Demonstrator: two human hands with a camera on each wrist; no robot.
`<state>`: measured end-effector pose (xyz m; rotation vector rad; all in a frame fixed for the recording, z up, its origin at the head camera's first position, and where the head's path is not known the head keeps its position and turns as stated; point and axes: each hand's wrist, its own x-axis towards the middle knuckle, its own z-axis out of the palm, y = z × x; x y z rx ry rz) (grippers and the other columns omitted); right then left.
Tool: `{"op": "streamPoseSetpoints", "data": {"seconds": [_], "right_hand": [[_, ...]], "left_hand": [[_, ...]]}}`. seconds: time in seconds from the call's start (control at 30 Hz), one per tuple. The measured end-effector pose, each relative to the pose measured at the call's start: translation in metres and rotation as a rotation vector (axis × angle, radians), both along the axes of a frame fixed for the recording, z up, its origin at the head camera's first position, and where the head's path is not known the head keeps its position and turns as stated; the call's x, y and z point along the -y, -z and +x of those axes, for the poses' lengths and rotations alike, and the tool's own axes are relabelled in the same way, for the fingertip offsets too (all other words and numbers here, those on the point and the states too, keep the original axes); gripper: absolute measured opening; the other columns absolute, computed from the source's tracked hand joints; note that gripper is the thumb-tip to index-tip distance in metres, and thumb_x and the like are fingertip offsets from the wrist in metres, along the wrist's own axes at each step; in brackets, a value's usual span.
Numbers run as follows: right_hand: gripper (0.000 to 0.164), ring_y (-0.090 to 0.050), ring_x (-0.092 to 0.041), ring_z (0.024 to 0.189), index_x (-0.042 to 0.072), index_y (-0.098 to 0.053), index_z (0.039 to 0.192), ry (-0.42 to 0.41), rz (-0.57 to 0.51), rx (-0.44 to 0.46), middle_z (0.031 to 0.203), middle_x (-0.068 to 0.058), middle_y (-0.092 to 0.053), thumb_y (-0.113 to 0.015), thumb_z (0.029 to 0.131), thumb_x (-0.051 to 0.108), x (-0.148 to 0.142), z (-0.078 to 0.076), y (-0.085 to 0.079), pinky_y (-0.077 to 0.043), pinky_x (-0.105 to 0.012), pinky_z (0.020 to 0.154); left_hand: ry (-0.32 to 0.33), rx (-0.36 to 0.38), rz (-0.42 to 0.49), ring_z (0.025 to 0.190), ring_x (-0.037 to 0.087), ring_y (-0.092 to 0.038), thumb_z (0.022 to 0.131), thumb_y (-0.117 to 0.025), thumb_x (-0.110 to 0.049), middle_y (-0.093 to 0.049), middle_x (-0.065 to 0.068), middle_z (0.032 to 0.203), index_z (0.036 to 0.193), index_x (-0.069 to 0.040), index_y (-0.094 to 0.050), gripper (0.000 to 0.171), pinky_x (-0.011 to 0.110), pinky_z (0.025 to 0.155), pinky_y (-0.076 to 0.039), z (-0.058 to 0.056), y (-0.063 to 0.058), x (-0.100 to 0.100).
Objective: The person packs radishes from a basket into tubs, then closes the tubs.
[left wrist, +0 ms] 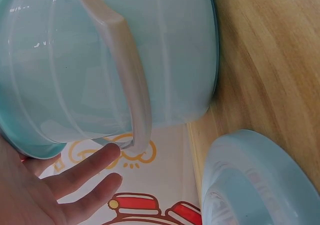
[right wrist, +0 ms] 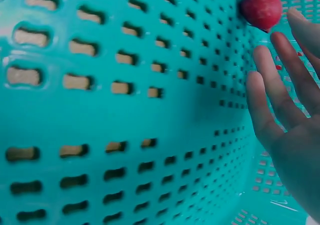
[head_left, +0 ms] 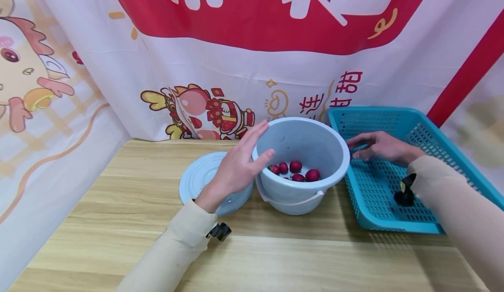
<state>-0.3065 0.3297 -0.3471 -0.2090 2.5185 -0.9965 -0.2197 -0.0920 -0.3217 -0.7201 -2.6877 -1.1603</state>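
A light blue bucket stands upright with several red radishes on its bottom. My left hand rests against the left side of its rim, fingers extended. In the left wrist view the bucket's pale handle hangs down along the wall, near the fingertips. Inside the teal basket, my right hand reaches toward the left wall. The right wrist view shows one radish against the basket wall, just beyond the spread fingers, which do not grip it. From the head, that radish is hidden.
A light blue round lid lies on the wooden table, left of the bucket and partly under my left forearm. The basket stands close to the bucket's right side. A printed cloth hangs along the table's back edge.
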Motion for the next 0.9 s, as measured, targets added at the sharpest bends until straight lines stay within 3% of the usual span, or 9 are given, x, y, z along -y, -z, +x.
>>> {"op": "streamPoseSetpoints", "data": {"seconds": [0.33, 0.63, 0.9], "right_hand": [[0.063, -0.06, -0.034, 0.12, 0.008, -0.051, 0.156, -0.032, 0.073, 0.04, 0.151, -0.024, -0.057, -0.072, 0.101, 0.031, 0.01, -0.002, 0.004, -0.058, -0.045, 0.097], [0.057, -0.062, -0.04, 0.126, 0.005, -0.055, 0.152, -0.079, 0.149, 0.014, 0.146, -0.025, -0.06, -0.071, 0.102, 0.024, 0.015, -0.004, 0.002, -0.051, -0.066, 0.108], [0.054, -0.06, -0.043, 0.128, 0.005, -0.057, 0.15, -0.085, 0.155, -0.017, 0.145, -0.025, -0.061, -0.07, 0.101, 0.023, 0.015, -0.003, 0.0, -0.054, -0.064, 0.104]], "left_hand": [[0.003, -0.001, 0.002, 0.16, 0.028, -0.036, 0.103, -0.046, -0.057, -0.021, -0.014, 0.178, 0.169, -0.029, -0.029, 0.073, 0.071, 0.118, -0.041, 0.0, 0.0, 0.001], [-0.002, 0.005, -0.011, 0.161, 0.025, -0.034, 0.103, -0.044, -0.06, -0.018, -0.019, 0.177, 0.169, -0.03, -0.029, 0.074, 0.069, 0.119, -0.041, 0.0, -0.001, 0.001], [-0.001, 0.005, -0.006, 0.161, 0.025, -0.034, 0.103, -0.044, -0.06, -0.02, -0.016, 0.178, 0.169, -0.03, -0.029, 0.074, 0.07, 0.119, -0.041, 0.001, -0.001, 0.001]]}}
